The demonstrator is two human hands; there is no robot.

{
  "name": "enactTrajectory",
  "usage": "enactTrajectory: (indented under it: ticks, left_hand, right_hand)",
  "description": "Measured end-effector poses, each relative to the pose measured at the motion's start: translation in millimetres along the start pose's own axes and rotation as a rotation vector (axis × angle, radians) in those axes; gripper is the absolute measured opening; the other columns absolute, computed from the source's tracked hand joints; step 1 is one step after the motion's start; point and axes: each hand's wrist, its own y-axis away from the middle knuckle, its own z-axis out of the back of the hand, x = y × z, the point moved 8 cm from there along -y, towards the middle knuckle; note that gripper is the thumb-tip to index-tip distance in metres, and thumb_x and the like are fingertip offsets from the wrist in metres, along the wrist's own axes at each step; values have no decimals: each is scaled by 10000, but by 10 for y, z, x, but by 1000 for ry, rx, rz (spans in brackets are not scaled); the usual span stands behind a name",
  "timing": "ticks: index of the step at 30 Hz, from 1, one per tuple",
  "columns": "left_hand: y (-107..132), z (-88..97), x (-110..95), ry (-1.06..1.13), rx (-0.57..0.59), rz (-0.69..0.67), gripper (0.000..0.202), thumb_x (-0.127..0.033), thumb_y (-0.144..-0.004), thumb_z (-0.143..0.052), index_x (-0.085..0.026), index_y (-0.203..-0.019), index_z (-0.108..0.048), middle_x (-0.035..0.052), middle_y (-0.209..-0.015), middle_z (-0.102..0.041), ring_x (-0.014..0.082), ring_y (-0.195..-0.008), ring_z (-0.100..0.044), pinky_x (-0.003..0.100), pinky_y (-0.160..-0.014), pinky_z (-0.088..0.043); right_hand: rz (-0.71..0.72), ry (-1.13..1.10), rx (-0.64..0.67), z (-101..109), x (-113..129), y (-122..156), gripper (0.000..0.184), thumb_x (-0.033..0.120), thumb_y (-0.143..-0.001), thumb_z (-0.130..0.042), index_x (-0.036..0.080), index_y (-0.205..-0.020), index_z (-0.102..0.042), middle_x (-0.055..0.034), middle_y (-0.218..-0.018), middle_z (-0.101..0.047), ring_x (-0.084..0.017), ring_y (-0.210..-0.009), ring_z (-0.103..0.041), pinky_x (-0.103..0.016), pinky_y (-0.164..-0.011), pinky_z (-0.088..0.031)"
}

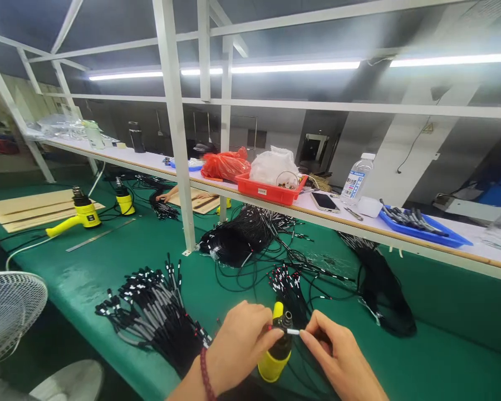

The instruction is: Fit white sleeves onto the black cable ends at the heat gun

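Note:
My left hand (244, 337), with a dark red bracelet at the wrist, pinches a thin black cable end that is mostly hidden by the fingers. From it a short white sleeve (293, 332) reaches across to my right hand (338, 351), whose thumb and fingertips close on the sleeve's other end. Directly behind this sits a yellow and black heat gun (274, 365), its metal nozzle pointing up close to the sleeve. To the left lies a fanned bundle of black cables (150, 312) with grey sections and white bands. Another cable bundle (286, 284) with red and white tips lies beyond the heat gun.
A green table (217, 301) carries coiled black cables (237, 239) and two more heat guns (87, 214). Above it a shelf holds a red tray (271, 189), a phone (324, 201), a bottle (357, 181) and a blue tray (426, 231). A white fan (10, 317) stands left; a co-worker's hand (165, 196) shows behind.

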Motion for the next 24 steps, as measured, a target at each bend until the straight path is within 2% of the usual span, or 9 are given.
enactTrajectory:
  ticks: [3,6,12,18,24]
  left_hand:
    - [-54,-59,88,40,-1,36,321,-330,-981,-411,-195,-699,-486,-29,-700,-570,145,-658,-498,258,-631,-326]
    - [-110,-135,164,103,-7,66,333,-287,-998,-351,-196,-712,-496,-26,-728,-585,144,-694,-513,253,-654,-319]
    - [-204,-227,279,208,-42,140,308,-295,-966,-412,-195,-690,-504,-29,-695,-579,144,-681,-505,239,-628,-314]
    - [-234,-303,349,277,-67,171,253,-313,-930,-465,-196,-722,-548,-24,-726,-606,158,-729,-524,241,-665,-335]
    - [-251,-302,353,351,-91,182,184,-271,-883,-498,-197,-724,-553,-23,-740,-614,157,-735,-537,241,-685,-359]
  right_hand:
    - [5,0,-21,5,-8,-42,320,432,-913,-438,216,-677,-444,57,-620,-424,-113,-558,-339,-220,-503,-267]
    - [6,14,-33,8,-34,-95,323,436,-918,-429,221,-677,-419,59,-617,-418,-115,-560,-344,-224,-508,-260]
    - [-11,54,-37,-14,-146,-211,314,432,-924,-412,226,-687,-414,59,-615,-434,-121,-556,-368,-232,-515,-262]
    - [-28,96,-46,-38,-231,-249,283,405,-914,-431,227,-694,-436,57,-605,-458,-126,-548,-393,-237,-517,-268]
    - [-24,104,-65,-31,-258,-266,257,376,-901,-458,223,-696,-483,38,-621,-528,-141,-573,-458,-242,-526,-285]
